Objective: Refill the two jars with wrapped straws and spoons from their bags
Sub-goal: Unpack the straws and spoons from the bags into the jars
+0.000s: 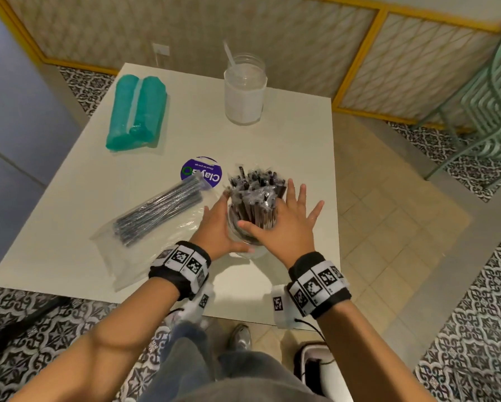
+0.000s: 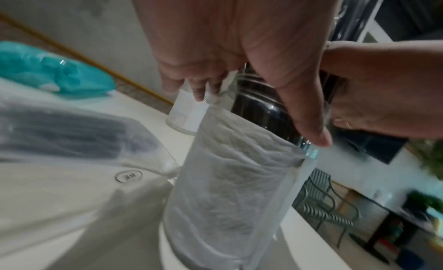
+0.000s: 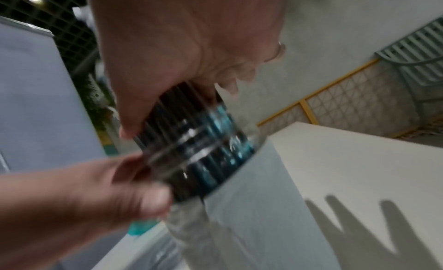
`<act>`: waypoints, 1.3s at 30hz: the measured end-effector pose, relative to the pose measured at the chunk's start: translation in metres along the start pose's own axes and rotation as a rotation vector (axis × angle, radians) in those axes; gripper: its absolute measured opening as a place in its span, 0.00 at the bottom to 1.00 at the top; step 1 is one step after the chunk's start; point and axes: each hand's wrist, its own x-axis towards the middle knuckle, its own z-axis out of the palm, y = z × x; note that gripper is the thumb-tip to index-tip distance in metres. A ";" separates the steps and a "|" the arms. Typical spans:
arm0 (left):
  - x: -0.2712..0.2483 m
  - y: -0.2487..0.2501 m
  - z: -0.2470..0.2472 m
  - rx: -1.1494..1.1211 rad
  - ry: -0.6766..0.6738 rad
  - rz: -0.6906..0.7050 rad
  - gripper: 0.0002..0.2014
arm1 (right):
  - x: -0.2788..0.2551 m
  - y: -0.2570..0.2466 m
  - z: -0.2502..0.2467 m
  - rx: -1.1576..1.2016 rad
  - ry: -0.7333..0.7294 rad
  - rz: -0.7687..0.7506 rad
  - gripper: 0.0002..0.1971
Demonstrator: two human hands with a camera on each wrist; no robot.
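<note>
A glass jar (image 1: 244,247) with a white liner (image 2: 227,188) stands near the table's front edge, packed with wrapped black straws (image 1: 255,187). My left hand (image 1: 217,224) grips the jar's left side at the neck, thumb along the front. My right hand (image 1: 287,224) lies flat against the right of the straw bundle, fingers straight and spread, thumb across the straws (image 3: 191,141). A second jar (image 1: 244,88) at the back holds one white spoon (image 1: 229,55). A clear bag with more straws (image 1: 159,213) lies to the left, and a teal bag of spoons (image 1: 137,108) sits at the back left.
A purple round sticker (image 1: 201,172) lies on the white table (image 1: 298,146) behind the straw bag. A green metal chair (image 1: 490,111) stands at the far right. The table's front edge (image 1: 243,317) is close to my wrists.
</note>
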 end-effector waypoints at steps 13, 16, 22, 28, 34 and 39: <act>-0.106 -0.161 -0.076 0.709 0.055 -0.154 0.17 | -0.032 -0.042 -0.053 0.115 0.580 -0.283 0.13; -0.102 -0.176 -0.077 0.709 0.012 -0.141 0.19 | -0.032 -0.079 -0.036 0.183 0.575 -0.447 0.10; -0.090 -0.157 -0.100 0.513 0.088 -0.139 0.23 | -0.026 -0.143 0.056 0.342 -0.212 -0.503 0.10; -0.082 -0.154 -0.143 0.119 0.127 -0.055 0.41 | 0.017 -0.182 0.138 0.332 -0.383 -0.477 0.17; -0.083 -0.169 -0.190 0.004 0.000 -0.012 0.41 | 0.063 -0.231 0.168 -0.174 -0.526 -0.450 0.28; -0.067 -0.180 -0.225 -0.042 0.084 -0.052 0.39 | 0.077 -0.248 0.192 -0.388 -0.501 -0.530 0.21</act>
